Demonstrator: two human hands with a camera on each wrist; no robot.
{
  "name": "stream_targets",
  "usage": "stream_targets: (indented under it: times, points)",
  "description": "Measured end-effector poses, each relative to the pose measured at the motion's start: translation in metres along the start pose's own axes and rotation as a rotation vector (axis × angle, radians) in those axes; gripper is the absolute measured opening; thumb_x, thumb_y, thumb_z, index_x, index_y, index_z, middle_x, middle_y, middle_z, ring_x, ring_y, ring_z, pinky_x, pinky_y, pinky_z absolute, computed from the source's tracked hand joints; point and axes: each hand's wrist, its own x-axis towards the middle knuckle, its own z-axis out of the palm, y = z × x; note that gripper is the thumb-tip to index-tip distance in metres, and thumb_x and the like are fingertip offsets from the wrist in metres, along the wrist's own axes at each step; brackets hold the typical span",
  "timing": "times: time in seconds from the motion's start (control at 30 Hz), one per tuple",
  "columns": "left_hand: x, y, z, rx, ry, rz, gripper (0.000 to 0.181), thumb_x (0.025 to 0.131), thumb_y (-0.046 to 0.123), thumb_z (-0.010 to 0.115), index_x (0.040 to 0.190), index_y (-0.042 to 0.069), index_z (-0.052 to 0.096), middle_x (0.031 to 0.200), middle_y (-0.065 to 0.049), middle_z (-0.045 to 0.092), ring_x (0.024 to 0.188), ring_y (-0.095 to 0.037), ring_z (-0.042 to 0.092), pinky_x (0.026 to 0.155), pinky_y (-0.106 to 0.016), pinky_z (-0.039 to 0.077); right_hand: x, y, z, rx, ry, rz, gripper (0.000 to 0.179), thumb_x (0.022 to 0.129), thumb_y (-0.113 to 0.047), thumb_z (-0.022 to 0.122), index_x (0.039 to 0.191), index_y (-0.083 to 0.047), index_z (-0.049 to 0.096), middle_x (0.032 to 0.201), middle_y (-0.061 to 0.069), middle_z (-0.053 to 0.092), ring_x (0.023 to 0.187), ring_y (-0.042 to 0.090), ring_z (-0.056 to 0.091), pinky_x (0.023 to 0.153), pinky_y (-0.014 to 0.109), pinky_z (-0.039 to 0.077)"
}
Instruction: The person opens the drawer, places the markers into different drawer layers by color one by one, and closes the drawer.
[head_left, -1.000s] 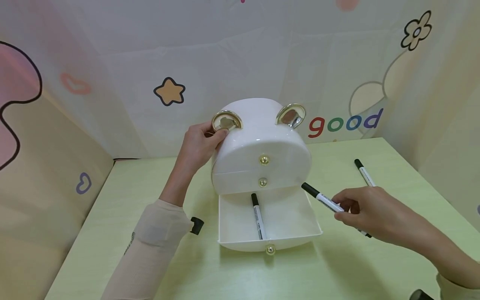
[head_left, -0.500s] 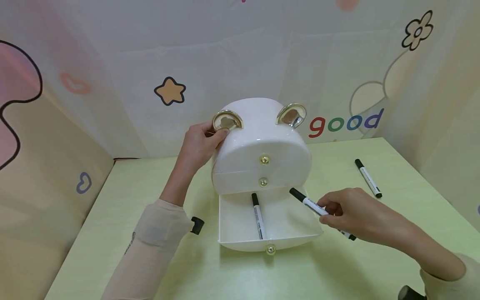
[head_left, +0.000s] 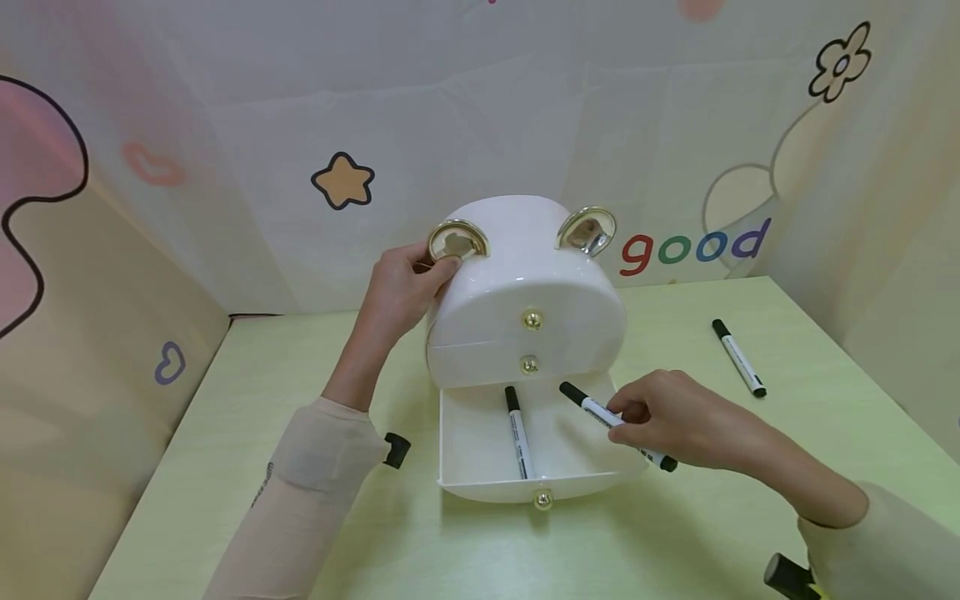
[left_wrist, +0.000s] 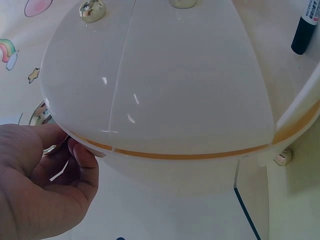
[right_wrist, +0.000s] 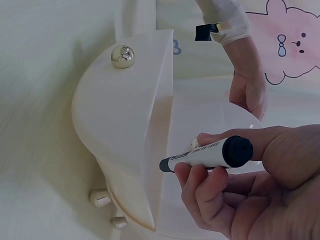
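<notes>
A white rounded box (head_left: pixel 517 275) with gold ears stands on the table, its bottom drawer (head_left: pixel 480 485) pulled out toward me. My left hand (head_left: pixel 405 287) grips the gold ear (head_left: pixel 457 242) on the box's left side, thumb in front. Between thumb and fingers, my right hand (head_left: pixel 675 421) pinches a black-capped white marker (head_left: pixel 592 408), tilted over the drawer's right side. In the right wrist view the same marker (right_wrist: pixel 200 155) points toward the drawer opening. Another marker (head_left: pixel 518 433) lies inside the drawer, left of its middle.
A third marker (head_left: pixel 739 358) lies on the light green table (head_left: pixel 360 533), right of the box. The other gold ear (head_left: pixel 587 231) sticks up at the box's right. Gold knobs (head_left: pixel 532 320) project from the fronts. A printed curtain (head_left: pixel 262 167) hangs behind and at both sides.
My right hand has moved left with its marker, from beside the drawer to above its right side. The third marker has come fully into sight. My left hand stays at the ear.
</notes>
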Motion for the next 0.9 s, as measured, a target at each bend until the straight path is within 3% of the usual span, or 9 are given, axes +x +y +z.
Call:
stream_targets:
  times: [0.2, 0.57, 0.9]
  points:
    - [0.001, 0.000, 0.000, 0.005, 0.003, 0.004, 0.024, 0.101, 0.022, 0.068, 0.112, 0.002, 0.072, 0.090, -0.010, 0.063, 0.084, -0.020, 0.057, 0.069, -0.024, 0.047, 0.011, -0.001, 0.006, -0.010, 0.003, -0.011, 0.007, 0.091, -0.011, 0.077, 0.096, -0.007, 0.076, 0.074, -0.005, 0.064, 0.069, 0.013, 0.054, 0.061, 0.029, 0.047]
    - [0.001, -0.001, 0.000, 0.006, 0.002, 0.014, 0.023, 0.102, 0.023, 0.067, 0.110, 0.002, 0.073, 0.090, -0.009, 0.064, 0.083, -0.019, 0.057, 0.069, -0.025, 0.047, 0.027, -0.006, 0.016, 0.041, 0.027, -0.006, 0.003, 0.092, -0.008, 0.076, 0.091, -0.006, 0.073, 0.070, -0.002, 0.060, 0.063, 0.013, 0.054, 0.057, 0.029, 0.044]
    - [0.001, -0.001, 0.000, 0.011, 0.006, 0.015, 0.023, 0.101, 0.023, 0.067, 0.109, 0.002, 0.073, 0.090, -0.009, 0.064, 0.083, -0.019, 0.057, 0.068, -0.025, 0.047, 0.036, -0.008, 0.024, 0.026, 0.056, 0.015, 0.011, 0.091, -0.010, 0.078, 0.099, -0.003, 0.076, 0.077, 0.001, 0.063, 0.067, 0.016, 0.055, 0.058, 0.031, 0.047]
